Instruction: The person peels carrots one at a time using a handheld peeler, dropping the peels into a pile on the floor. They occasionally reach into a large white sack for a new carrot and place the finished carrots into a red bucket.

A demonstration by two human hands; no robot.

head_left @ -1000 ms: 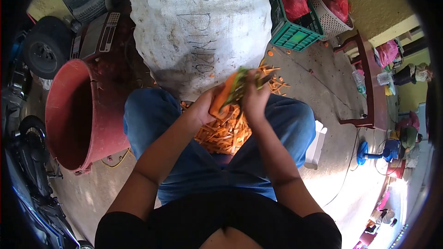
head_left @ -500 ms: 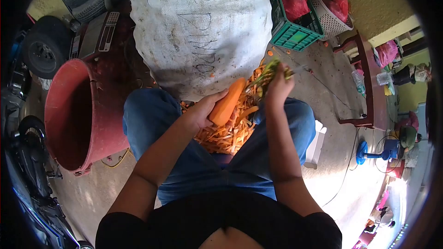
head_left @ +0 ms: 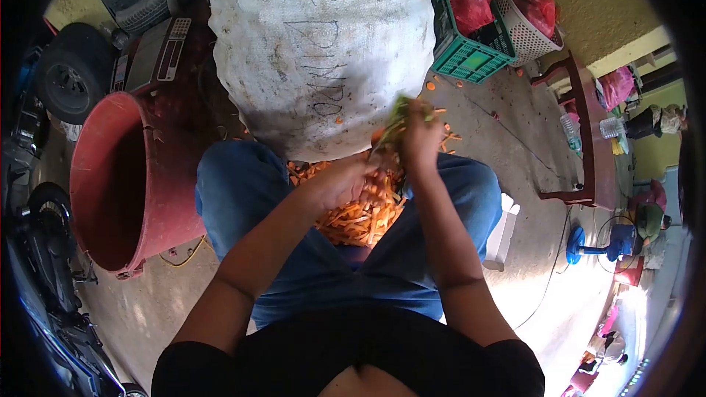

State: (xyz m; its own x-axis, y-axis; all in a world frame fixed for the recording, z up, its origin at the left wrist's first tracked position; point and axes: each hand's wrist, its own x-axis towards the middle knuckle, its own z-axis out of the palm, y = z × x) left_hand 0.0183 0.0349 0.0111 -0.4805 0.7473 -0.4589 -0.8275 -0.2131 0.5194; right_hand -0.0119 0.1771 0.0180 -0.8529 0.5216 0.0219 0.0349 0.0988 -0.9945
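Between my knees lies a heap of orange carrot peelings (head_left: 360,222). My left hand (head_left: 349,180) is over the heap, its fingers smeared by motion; the carrot is mostly hidden, with only a bit of orange (head_left: 377,134) showing near the hands. Just up and to the right, my right hand (head_left: 423,136) is closed around a blurred green thing (head_left: 398,119) that looks like a peeler with a green wrap. The two hands are close together, and whether they touch is unclear.
A large white sack (head_left: 316,51) stands in front of my knees. To the left is a red barrel (head_left: 173,184). Beyond on the right are a green crate (head_left: 471,62), a white basket (head_left: 526,40) and a wooden bench (head_left: 599,154). A white box (head_left: 502,239) lies by my right knee.
My right hand has moved left and down with the green thing, close to my left hand. The carrot, plainly seen in my left hand before, is now mostly hidden.
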